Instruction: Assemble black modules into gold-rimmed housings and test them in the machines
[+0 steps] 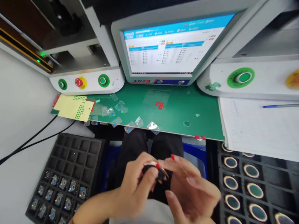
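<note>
My left hand (134, 188) is closed around a small black round part (153, 170) over my lap, near the bottom middle of the view. My right hand (191, 189) meets it from the right, thumb and forefinger pinched at the part's edge, where a tiny red sticker (158, 166) shows. Another red dot (172, 157) sits on a right fingertip. The part is mostly hidden by my fingers.
A black tray (70, 155) at the left holds several small wrapped parts. At the right, a tray (268, 174) of ringed lenses lies under a paper sheet (257, 127) with a pen. A green mat (177, 109) carries film scraps, red stickers (159, 105) and a yellow sticker sheet (73, 107). Behind stand a monitor (170, 46) and button consoles.
</note>
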Available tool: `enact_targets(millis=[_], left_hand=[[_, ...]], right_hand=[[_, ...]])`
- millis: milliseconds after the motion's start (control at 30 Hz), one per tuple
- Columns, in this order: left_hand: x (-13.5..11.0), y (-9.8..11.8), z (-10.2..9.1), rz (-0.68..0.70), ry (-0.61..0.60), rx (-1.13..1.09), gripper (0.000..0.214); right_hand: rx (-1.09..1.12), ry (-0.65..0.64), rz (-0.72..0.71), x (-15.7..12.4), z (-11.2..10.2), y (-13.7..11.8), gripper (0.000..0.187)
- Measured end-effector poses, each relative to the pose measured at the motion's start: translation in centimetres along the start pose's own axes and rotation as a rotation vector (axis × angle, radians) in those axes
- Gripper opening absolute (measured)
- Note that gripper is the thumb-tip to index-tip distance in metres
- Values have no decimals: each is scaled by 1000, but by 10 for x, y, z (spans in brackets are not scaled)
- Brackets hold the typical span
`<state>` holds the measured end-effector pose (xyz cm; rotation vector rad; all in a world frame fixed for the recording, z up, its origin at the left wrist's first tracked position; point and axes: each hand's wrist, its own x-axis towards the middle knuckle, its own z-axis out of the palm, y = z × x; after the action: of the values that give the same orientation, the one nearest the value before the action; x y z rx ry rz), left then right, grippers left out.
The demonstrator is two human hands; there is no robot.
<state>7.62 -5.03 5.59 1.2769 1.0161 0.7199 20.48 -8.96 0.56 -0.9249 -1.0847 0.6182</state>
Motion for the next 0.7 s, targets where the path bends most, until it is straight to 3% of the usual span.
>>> enact_targets(millis=[67, 133, 233, 333, 433, 600, 700], left_hand=[[34, 1, -17, 33, 148, 245, 28], [77, 0, -41, -5, 328, 569, 25], [136, -10, -74, -36, 403, 746, 20], [168, -23, -88, -56, 439, 887, 18], [171, -29, -83, -88, 491, 1012, 24], [156, -28, -63, -160, 579, 1149, 36], [132, -27, -84, -156, 628, 1175, 50]], right_hand=[[75, 129, -55, 18, -2, 7, 43], [111, 285, 32, 32, -8, 12, 37], [183, 441, 290, 42, -20, 18, 31], [243, 457, 453, 41, -27, 23, 24], [234, 457, 557, 36, -29, 24, 24], [105, 543, 660, 25, -25, 17, 40], [53, 547, 672, 15, -29, 18, 47]])
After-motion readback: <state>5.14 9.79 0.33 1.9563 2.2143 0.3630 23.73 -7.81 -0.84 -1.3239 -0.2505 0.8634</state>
